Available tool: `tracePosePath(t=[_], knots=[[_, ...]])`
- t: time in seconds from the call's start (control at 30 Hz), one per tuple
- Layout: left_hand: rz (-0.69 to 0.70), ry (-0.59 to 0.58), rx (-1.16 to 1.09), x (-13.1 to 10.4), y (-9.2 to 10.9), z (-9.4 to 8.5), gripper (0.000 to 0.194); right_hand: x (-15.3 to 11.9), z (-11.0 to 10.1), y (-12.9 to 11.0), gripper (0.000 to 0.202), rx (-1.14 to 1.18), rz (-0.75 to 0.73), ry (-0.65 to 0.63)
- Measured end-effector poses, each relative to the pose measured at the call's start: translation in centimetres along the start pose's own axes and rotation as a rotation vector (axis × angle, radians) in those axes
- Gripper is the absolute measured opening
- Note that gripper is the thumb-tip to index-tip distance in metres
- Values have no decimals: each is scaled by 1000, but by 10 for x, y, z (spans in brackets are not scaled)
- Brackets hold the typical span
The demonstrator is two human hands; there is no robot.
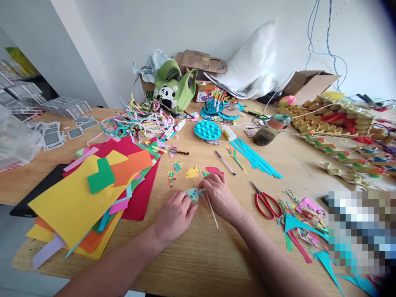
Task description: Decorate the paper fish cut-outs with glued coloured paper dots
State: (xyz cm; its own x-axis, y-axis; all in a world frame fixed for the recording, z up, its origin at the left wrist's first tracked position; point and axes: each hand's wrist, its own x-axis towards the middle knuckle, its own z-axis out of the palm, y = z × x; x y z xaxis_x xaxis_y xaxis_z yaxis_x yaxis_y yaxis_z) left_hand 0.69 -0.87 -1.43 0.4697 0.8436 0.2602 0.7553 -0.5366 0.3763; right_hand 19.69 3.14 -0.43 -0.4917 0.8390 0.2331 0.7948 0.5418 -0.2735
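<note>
A light-blue paper fish (pixel 194 194) with colored dots lies on the wooden table between my hands. My left hand (pixel 176 212) is closed, its fingers at the fish's left end. In my right hand (pixel 218 194) the fingers are closed round a thin pale stick (pixel 213 212), which slants over the fish's tail side. Just beyond the hands lie a yellow paper fish (pixel 192 172) and a pink-red one (pixel 214 170), with a bit of green paper partly hidden by my right hand. Small paper dots (pixel 171 178) are heaped to the left.
Colored paper sheets (pixel 71 198) are stacked at left. Red-handled scissors (pixel 267 203) and paper scraps (pixel 305 231) lie at right. Farther back are blue strips (pixel 256 159), a pen (pixel 225 162), a jar (pixel 270 131), pipe cleaners (pixel 133 119) and a green bag (pixel 177 93).
</note>
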Motion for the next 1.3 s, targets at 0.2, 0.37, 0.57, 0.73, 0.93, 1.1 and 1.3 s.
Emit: tracePosePath(t=[0.2,0.37,0.57,0.73,0.93,1.1,1.3], knots=[[0,17,-9,1,-1,1,12,-1,5,1,16,31,31,20],[3,13,-1,0,-3,4,12,-4,5,6,17,52,14,44],[4,8,21,0,-3,4,9,-7,6,7,22,51,3,49],[9,17,15,0,-3,5,10,-7,9,7,17,68,11,54],[17,52,-48,0,-6,7,10,-8,9,8,15,125,23,76],[16,274,-199,4,-11,1,10,-8,2,8,18,307,79,121],[-285,300,-578,11,-25,-3,27,-4,-6,4,11,498,154,173]])
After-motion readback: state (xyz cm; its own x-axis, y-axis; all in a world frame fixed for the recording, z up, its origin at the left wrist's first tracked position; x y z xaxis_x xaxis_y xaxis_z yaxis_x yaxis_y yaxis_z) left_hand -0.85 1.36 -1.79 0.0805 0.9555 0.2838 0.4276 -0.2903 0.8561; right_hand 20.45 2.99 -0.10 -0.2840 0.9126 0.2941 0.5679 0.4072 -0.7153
